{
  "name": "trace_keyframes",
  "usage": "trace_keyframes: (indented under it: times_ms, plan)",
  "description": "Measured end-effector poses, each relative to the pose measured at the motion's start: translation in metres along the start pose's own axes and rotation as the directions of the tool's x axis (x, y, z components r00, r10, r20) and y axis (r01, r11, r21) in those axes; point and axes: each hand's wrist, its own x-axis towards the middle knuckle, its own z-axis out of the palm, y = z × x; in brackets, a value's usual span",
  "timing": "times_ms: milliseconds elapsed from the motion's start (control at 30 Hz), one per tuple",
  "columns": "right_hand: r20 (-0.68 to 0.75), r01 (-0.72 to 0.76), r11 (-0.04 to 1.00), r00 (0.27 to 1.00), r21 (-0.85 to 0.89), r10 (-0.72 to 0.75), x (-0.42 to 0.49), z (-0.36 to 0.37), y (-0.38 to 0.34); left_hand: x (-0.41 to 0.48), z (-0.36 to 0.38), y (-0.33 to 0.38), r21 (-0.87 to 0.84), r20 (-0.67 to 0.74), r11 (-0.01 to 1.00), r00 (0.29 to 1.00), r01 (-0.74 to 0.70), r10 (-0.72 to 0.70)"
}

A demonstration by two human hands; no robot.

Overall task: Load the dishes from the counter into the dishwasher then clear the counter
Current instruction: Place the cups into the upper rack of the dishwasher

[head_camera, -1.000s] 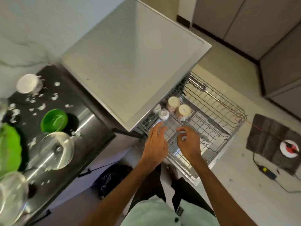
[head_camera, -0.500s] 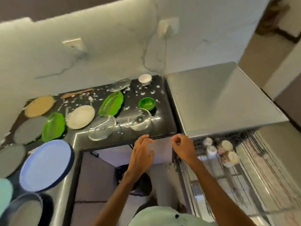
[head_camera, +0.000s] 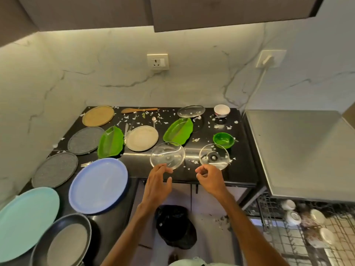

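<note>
Bare counter [head_camera: 241,169] gap between two glass lids [head_camera: 167,155]; crowded plates [head_camera: 98,185] leftward.

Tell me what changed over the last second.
Both hands left the dishwasher rack and came up to the counter's front edge: left hand at the left glass lid, right hand at the right glass lid, neither holding anything. The cups in the rack and the plates on the counter stayed put.
</note>
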Motion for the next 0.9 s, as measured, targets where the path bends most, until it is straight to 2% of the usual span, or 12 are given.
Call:
trace_keyframes:
  times_ms: [200,333,433,600,733,900]
  plan:
    - [-0.015,-0.007,1.0,1.0,-0.007,0.007,0.022,0.026,-0.023,0.026,-0.029,-0.022,-0.021,0.042,0.998,0.997,-0.06,0.061]
    - [-0.055,0.004,1.0,0.998,-0.011,-0.004,0.045,0.031,-0.034,0.044,-0.033,-0.027,-0.005,-0.01,1.0,0.999,-0.031,0.031]
    - [-0.076,-0.001,1.0,0.997,0.001,0.001,0.065,0.031,-0.037,0.058,-0.032,-0.028,0.009,0.005,1.0,1.0,-0.01,0.01]
    - [-0.071,-0.008,1.0,0.997,0.006,0.008,0.103,0.023,-0.037,0.081,-0.021,-0.025,-0.051,0.004,0.999,1.0,-0.01,0.01]
    - [-0.048,0.004,1.0,0.999,0.027,-0.003,0.141,0.015,-0.031,0.111,-0.011,-0.022,-0.058,-0.024,0.998,1.0,-0.015,0.014]
    - [0.076,0.048,0.999,0.996,-0.02,-0.047,0.196,0.008,-0.036,0.147,0.0,-0.007,-0.056,-0.035,0.995,0.996,0.082,-0.084]
